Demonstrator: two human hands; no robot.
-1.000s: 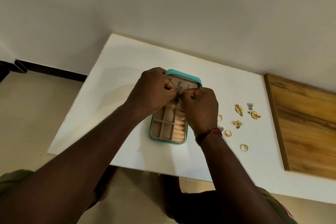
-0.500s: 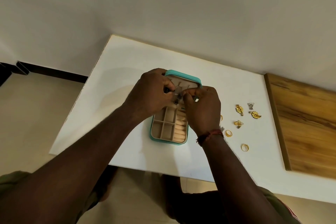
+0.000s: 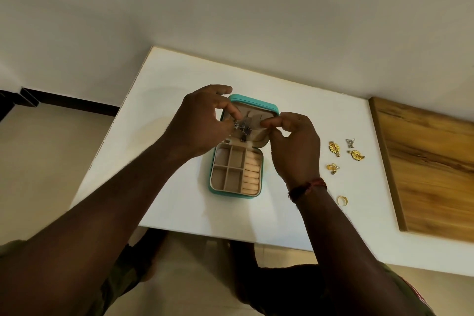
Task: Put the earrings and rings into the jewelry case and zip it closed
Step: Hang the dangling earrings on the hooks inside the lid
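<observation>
One dark, silvery dangling earring (image 3: 242,129) hangs against the padded earring panel (image 3: 252,117) inside the raised lid of the teal jewelry case (image 3: 254,100), which lies open on the white table (image 3: 164,100). My left hand (image 3: 202,123) pinches the earring between thumb and forefinger. My right hand (image 3: 295,146), fingers curled, pinches the panel's edge just beside it. I judge that I am fastening this earring to the panel, an early step; the next move calls for a fine push, then letting go. In the base, four square compartments (image 3: 228,168) and the ring rolls (image 3: 251,174) look empty. To the right, well apart from the case, lie gold earrings (image 3: 334,147), a silver one and a gold ring (image 3: 342,200), near a wooden board (image 3: 423,167).
</observation>
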